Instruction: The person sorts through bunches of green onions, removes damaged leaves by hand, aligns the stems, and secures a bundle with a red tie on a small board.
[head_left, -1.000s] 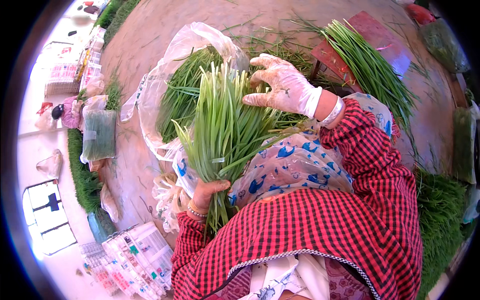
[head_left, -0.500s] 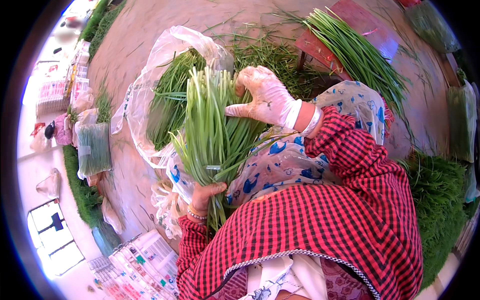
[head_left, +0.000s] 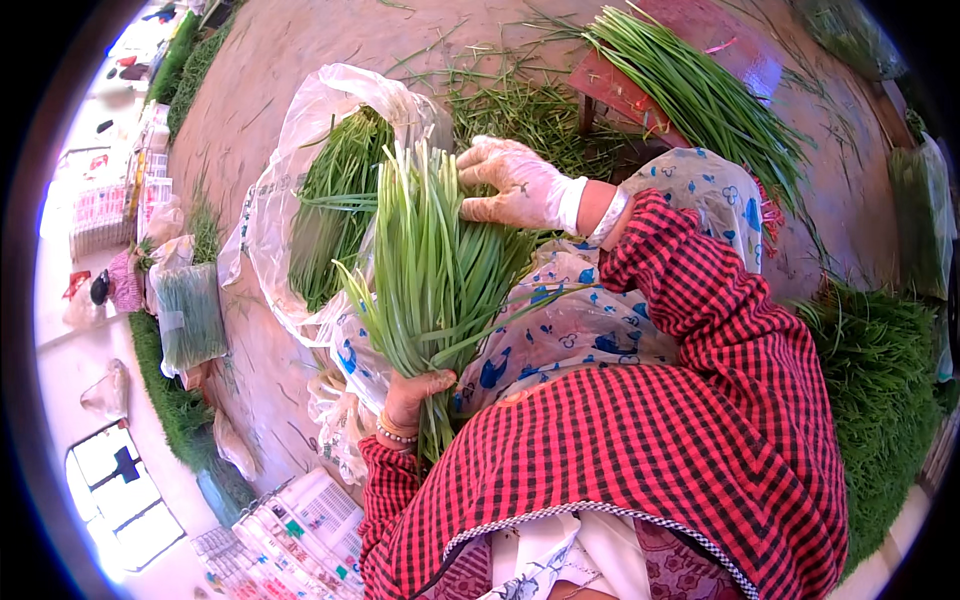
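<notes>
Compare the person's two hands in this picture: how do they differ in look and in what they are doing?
The right hand wears a pale thin glove; the left hand is bare, with a bead bracelet at the wrist. The right hand lies spread on the upper leaves of the green bunch; the left hand grips its lower end with closed fingers. Both touch the same bunch, and both arms have red checked sleeves.

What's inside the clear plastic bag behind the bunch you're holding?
The clear plastic bag holds a bundle of long green chives. The held bunch covers its right side, and its bottom is hidden.
</notes>
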